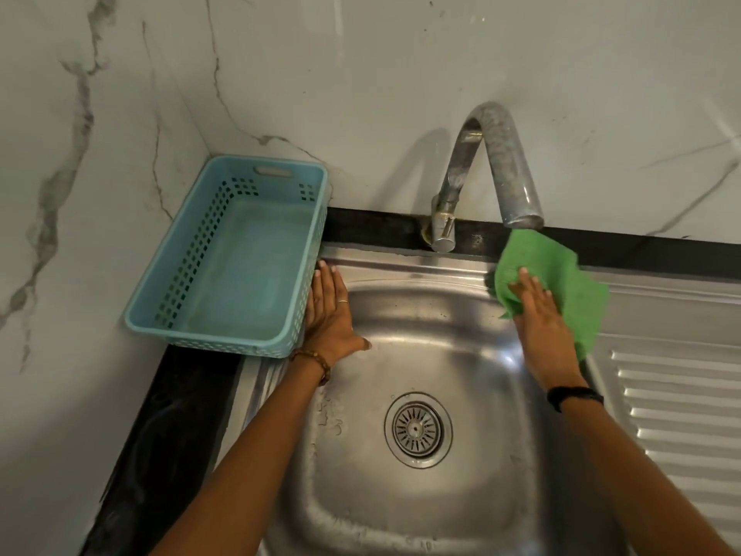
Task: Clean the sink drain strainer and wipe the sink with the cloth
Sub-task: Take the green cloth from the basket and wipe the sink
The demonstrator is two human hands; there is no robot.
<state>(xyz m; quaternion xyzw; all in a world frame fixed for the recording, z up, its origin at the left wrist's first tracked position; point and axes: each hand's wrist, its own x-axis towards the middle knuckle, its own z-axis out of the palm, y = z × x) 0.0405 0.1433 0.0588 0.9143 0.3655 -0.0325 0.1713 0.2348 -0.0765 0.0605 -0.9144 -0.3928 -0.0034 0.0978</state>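
Observation:
A steel sink [421,323] fills the lower middle of the view. Its round drain strainer [418,430] sits in the drain hole at the basin's bottom. A green cloth [561,282] lies spread over the sink's far right rim, under the tap spout. My right hand [541,319] presses flat on the cloth, fingers stretched out. My left hand [331,311] rests flat on the sink's left rim, fingers together, thumb reaching into the basin, holding nothing.
A curved metal tap [497,162] rises from the black counter strip behind the sink. A light blue plastic basket [232,258] stands at the left in the marble wall corner, touching my left hand. A ribbed steel drainboard [681,395] extends to the right.

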